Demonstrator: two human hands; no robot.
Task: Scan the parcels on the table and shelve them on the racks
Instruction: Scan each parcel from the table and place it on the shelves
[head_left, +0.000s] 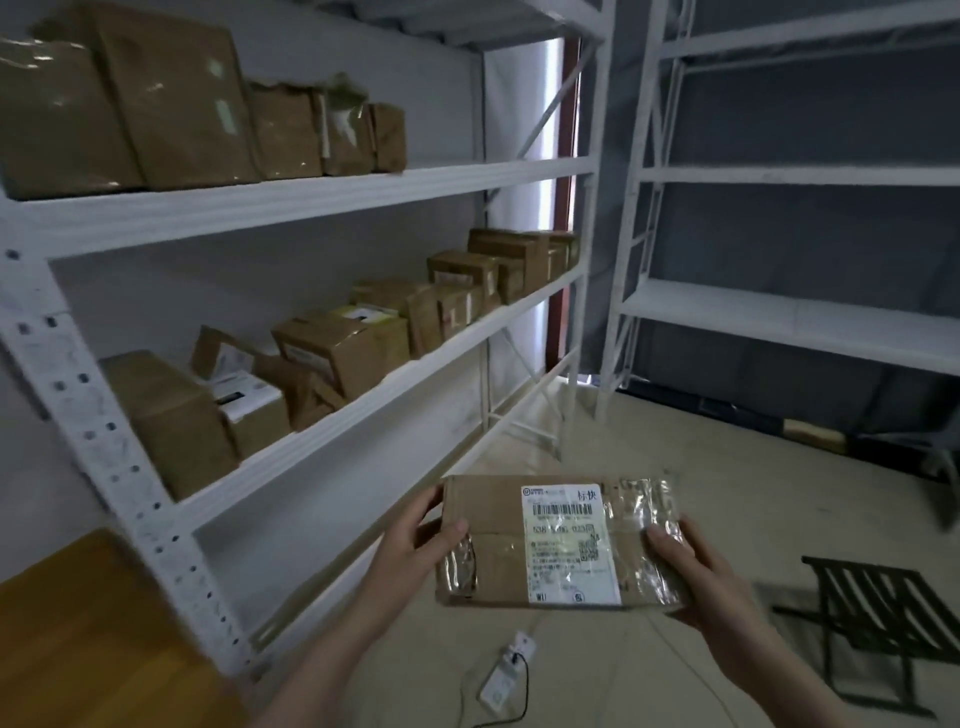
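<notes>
Nearest the camera, at 6 o'clock, both forearms reach forward and up into the frame. The left hand (415, 540) grips the left end of the parcel (558, 540), thumb laid across its top face, remaining fingers curled under and around the far left corner. The right hand (691, 571) grips the right end likewise, thumb pressed onto the glossy tape on top, the other fingers hidden beneath. Both hands are clamped on the parcel; neither is free.

The parcel is a flat brown carton, held level clear of any surface, its long axis running 9 to 3 o'clock between the two hands. Its shipping label (569, 543) faces up, barcode toward the far edge. Whether it has been scanned cannot be told.

Below the parcel, at 6 o'clock on the floor, lie a small white device (506, 670) and a dark cable. A corner of a wooden table (98, 634) sits at 8 o'clock. A dark slatted frame (878, 618) stands at 4 o'clock.

The governing relation: the loaded rack (322, 197) lies from 9 to 11 o'clock of the parcel, so the left hand is the nearer hand. Its middle shelf (363, 400) carries a row of cartons (343, 353); the upper shelf holds larger cartons (171, 98) at 10 o'clock, with bare board to their right. Judgement: shelving calls for a carry up and leftward, the parcel's left end leading.

Farthest, at 1 to 2 o'clock, a second rack (789, 317) stands against a dark wall.
</notes>
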